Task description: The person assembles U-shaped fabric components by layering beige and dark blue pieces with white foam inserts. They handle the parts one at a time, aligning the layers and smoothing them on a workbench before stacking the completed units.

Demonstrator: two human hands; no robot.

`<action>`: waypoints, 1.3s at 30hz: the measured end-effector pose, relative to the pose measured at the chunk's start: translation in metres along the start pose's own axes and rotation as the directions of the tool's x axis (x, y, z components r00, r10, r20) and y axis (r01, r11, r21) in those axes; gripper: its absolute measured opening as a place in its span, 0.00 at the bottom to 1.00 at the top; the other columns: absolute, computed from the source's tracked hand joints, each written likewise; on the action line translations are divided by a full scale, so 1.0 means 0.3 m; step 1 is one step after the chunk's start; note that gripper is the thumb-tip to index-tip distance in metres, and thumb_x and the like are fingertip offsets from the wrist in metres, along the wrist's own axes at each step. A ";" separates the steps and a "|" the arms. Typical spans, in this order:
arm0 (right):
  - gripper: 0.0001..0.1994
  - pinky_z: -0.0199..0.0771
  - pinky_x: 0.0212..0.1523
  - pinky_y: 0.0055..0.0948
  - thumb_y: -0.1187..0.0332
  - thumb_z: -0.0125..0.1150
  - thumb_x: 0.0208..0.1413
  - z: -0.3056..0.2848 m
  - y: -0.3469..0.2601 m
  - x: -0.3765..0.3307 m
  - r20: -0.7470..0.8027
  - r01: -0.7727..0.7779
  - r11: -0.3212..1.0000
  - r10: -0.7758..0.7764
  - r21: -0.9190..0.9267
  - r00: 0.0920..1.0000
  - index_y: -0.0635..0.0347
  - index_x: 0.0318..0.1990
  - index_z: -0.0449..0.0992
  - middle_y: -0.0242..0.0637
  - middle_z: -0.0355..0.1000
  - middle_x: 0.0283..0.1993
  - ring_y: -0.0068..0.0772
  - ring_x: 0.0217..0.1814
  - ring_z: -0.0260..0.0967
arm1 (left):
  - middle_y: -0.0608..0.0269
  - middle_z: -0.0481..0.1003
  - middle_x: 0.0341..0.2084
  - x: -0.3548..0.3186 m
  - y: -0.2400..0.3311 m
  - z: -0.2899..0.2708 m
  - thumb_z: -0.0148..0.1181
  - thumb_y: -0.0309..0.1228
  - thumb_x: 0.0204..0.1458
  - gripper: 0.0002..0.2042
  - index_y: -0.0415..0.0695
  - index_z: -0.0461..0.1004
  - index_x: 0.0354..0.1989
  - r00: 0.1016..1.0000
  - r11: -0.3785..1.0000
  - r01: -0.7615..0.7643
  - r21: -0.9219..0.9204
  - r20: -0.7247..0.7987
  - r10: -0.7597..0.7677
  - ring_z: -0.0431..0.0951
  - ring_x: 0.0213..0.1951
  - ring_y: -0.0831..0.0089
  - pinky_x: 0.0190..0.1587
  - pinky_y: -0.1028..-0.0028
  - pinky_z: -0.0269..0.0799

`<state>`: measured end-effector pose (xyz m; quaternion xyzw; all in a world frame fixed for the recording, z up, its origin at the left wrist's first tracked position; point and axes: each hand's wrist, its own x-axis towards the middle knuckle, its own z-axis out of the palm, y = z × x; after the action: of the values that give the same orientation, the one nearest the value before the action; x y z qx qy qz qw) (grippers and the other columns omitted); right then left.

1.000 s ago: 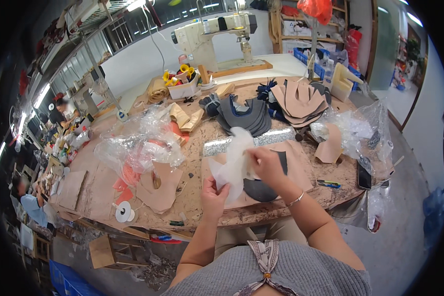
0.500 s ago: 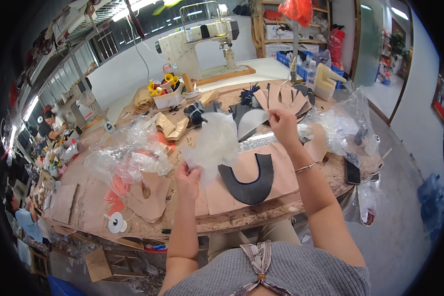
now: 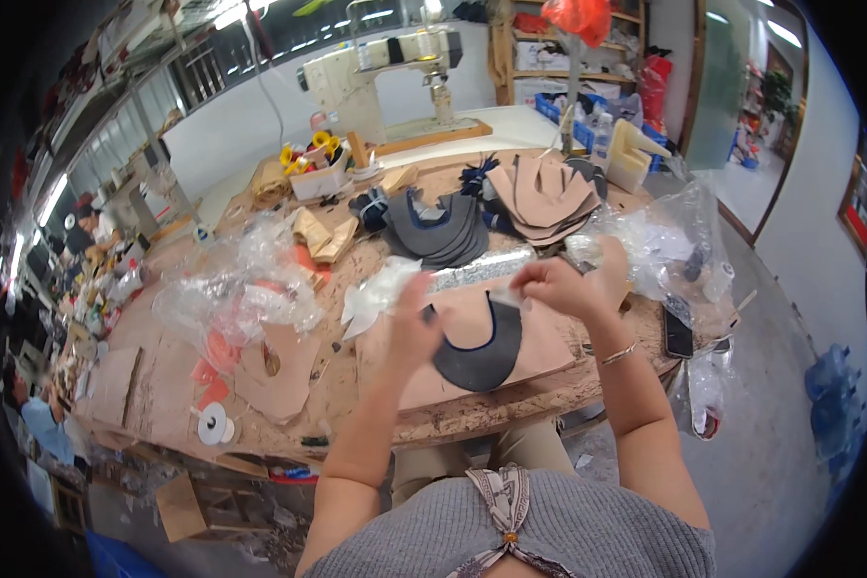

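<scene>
A dark grey U-shaped leather piece point(image 3: 484, 363) with a blue inner edge lies on a flat beige sheet point(image 3: 405, 380) in front of me. Its open end points away from me. My left hand point(image 3: 415, 326), smeared by motion, is over the left arm of the U. Above the other arm, my right hand point(image 3: 555, 287) pinches a thin whitish translucent piece point(image 3: 507, 300), mostly hidden by the fingers. Thin white sheets point(image 3: 378, 295) lie left of the beige sheet, beyond my left hand. Behind them rests a stack of dark U-shaped pieces point(image 3: 439, 236).
Beige cut pieces point(image 3: 541, 200) are stacked at the back right. Crumpled clear plastic lies left point(image 3: 250, 289) and right point(image 3: 689, 246). A phone point(image 3: 678, 332) sits at the right edge, a white spool point(image 3: 215, 424) at the left front. A sewing machine point(image 3: 380, 87) stands behind.
My left hand has let go of the white sheets, which now lie on the table, and has moved right to the U-shaped piece. My right hand has come down toward it.
</scene>
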<state>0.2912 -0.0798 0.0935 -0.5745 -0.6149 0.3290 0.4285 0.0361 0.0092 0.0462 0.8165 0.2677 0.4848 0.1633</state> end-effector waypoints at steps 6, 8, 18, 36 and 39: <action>0.18 0.71 0.43 0.21 0.73 0.62 0.53 0.194 0.007 -0.122 0.192 -0.059 0.920 -0.019 0.388 0.981 0.62 0.52 0.72 0.29 0.74 0.37 0.19 0.40 0.71 | 0.59 0.76 0.40 -0.110 0.133 0.025 0.64 0.22 0.49 0.21 0.39 0.68 0.53 0.774 0.759 0.548 -0.352 0.558 -0.300 0.76 0.40 0.72 0.45 0.74 0.72; 0.21 0.70 0.43 0.19 0.72 0.65 0.52 0.234 -0.013 -0.181 0.270 -0.109 0.817 -0.059 0.567 0.961 0.61 0.54 0.69 0.28 0.73 0.39 0.18 0.40 0.69 | 0.65 0.75 0.35 -0.188 0.116 0.041 0.60 0.19 0.52 0.18 0.40 0.69 0.52 0.777 0.437 0.630 -0.642 0.525 -0.349 0.75 0.38 0.79 0.41 0.77 0.73; 0.13 0.70 0.27 0.18 0.72 0.63 0.55 0.324 0.110 -0.193 0.159 -0.274 0.710 0.226 0.649 0.961 0.64 0.46 0.72 0.29 0.71 0.34 0.15 0.29 0.68 | 0.64 0.71 0.40 -0.316 0.146 0.055 0.55 0.16 0.53 0.28 0.45 0.58 0.63 0.730 0.228 0.502 -0.834 0.268 -0.628 0.75 0.42 0.75 0.46 0.77 0.74; 0.17 0.74 0.32 0.23 0.76 0.69 0.45 0.324 0.229 -0.157 -0.155 -0.016 1.000 0.015 -0.005 0.988 0.66 0.44 0.75 0.39 0.77 0.29 0.23 0.30 0.76 | 0.56 0.71 0.27 -0.334 0.106 0.108 0.66 0.26 0.44 0.30 0.39 0.64 0.59 0.931 0.938 0.346 0.031 0.110 -0.347 0.73 0.32 0.61 0.39 0.65 0.69; 0.16 0.75 0.32 0.26 0.75 0.70 0.44 0.333 0.226 -0.158 -0.164 0.042 0.993 -0.061 -0.115 0.985 0.66 0.42 0.75 0.42 0.76 0.30 0.29 0.31 0.77 | 0.52 0.71 0.36 -0.335 0.087 0.121 0.65 0.26 0.44 0.28 0.38 0.66 0.56 0.959 0.962 0.262 0.079 0.089 -0.269 0.73 0.39 0.56 0.43 0.62 0.70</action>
<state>0.2282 -0.1095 -0.0159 -0.6069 -0.6088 0.2340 0.4543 0.0365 -0.0718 -0.0282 0.8012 0.3824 0.4083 0.2126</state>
